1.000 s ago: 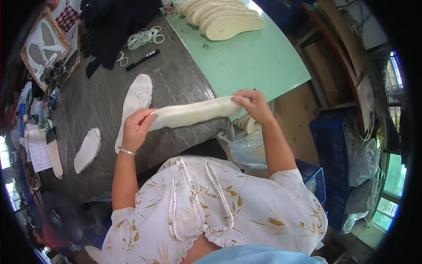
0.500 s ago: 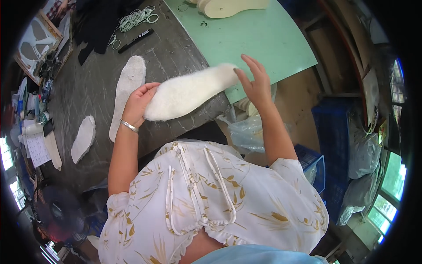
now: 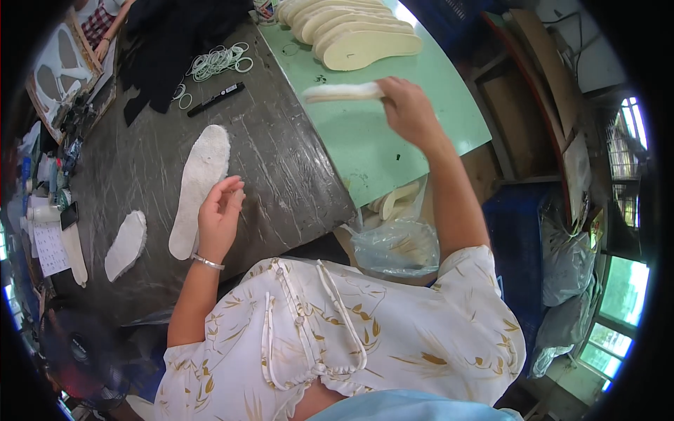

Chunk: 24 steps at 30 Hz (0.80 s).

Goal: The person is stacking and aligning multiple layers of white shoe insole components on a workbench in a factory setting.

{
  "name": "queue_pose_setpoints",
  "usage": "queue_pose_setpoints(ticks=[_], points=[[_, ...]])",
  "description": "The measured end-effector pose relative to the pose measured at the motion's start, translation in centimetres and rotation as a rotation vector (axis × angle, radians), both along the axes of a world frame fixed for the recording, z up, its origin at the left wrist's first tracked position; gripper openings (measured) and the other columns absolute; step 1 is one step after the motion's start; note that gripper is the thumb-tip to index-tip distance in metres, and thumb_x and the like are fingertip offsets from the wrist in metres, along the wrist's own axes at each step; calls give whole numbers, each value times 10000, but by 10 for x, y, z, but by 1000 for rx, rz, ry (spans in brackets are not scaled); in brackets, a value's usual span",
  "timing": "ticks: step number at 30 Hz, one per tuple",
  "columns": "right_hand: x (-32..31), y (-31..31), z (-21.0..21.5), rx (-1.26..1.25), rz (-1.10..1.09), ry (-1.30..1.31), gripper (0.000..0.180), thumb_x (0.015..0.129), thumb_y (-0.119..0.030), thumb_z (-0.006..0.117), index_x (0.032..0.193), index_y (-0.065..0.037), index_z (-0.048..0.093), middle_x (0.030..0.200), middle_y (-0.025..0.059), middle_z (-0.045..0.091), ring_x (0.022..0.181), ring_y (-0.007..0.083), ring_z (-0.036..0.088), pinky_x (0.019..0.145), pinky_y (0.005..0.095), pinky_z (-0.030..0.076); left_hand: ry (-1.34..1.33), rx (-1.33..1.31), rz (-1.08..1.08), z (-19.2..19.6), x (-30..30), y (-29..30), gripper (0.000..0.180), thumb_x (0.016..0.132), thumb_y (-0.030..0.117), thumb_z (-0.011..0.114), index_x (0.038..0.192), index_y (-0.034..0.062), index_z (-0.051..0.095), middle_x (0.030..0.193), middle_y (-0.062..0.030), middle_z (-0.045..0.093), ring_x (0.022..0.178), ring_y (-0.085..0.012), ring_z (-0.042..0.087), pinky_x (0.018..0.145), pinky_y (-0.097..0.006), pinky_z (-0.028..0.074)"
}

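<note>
My right hand (image 3: 408, 109) grips one end of a fluffy white insole (image 3: 342, 92), seen edge-on above the green board (image 3: 421, 130). My left hand (image 3: 221, 216) holds nothing; its fingers are slightly bent and apart, at the edge of a whitish insole (image 3: 199, 186) lying flat on the dark table. To the left of that lies a shorter fuzzy white piece (image 3: 127, 245). Beyond the insole in my right hand, a row of overlapping cream insoles (image 3: 368, 50) rests on the green board.
White elastic bands (image 3: 217, 63) and a black marker (image 3: 215, 99) lie on the dark table (image 3: 281, 175). A plastic bag (image 3: 397, 245) with insoles hangs below the board's near edge. Blue crates (image 3: 516, 238) stand right, a fan (image 3: 81, 351) at lower left. Another person's arm (image 3: 112, 31) shows far left.
My left hand has let go of the fluffy insole. My right hand has taken it and carried it over the green board. The view has shifted, showing more cream insoles.
</note>
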State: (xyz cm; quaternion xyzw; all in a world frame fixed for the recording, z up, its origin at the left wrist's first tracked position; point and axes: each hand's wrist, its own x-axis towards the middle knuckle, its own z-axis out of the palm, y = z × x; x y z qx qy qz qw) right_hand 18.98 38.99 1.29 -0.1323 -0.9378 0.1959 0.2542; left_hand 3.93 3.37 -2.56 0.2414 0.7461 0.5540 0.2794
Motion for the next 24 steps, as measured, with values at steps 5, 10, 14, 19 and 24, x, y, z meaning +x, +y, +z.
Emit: queue_pose_setpoints(ticks=[5,10,14,19,24], points=[[-50,111,-27,53,-267,-480,341,767,-124,446,1042,-76,641,1012,207,639,1012,379,579,869,457,451,421,-48,69,1,9,-26,194,856,25,600,1048,14,627,1044,-103,626,926,-191,611,792,-283,492],[-82,163,-59,229,-234,-396,368,772,-93,470,1101,-111,632,1138,156,606,1068,363,562,907,456,429,750,-184,175,7,5,-55,328,766,27,677,1086,19,609,1128,-140,598,1042,-314,571,905,-366,449],[-88,151,-62,294,-384,-366,525,766,-29,494,1279,-142,509,1306,115,507,1207,334,472,975,454,387,821,-423,252,5,-3,-90,577,708,97,752,1234,42,520,1273,-144,520,1169,-320,503,980,-406,397],[-86,49,-46,83,-50,-61,357,837,-71,590,1193,-47,568,1173,167,575,1042,331,582,848,392,482,763,-534,287,-8,-5,-130,816,646,219,809,1336,63,402,1348,-159,434,1234,-334,433,979,-432,379],[-75,-97,-33,-297,332,-183,221,836,-65,612,1049,-16,638,1021,131,636,850,287,645,732,342,512,635,-487,299,-15,-8,-145,798,670,182,785,1350,58,387,1265,-165,498,1184,-342,473,981,-427,390]])
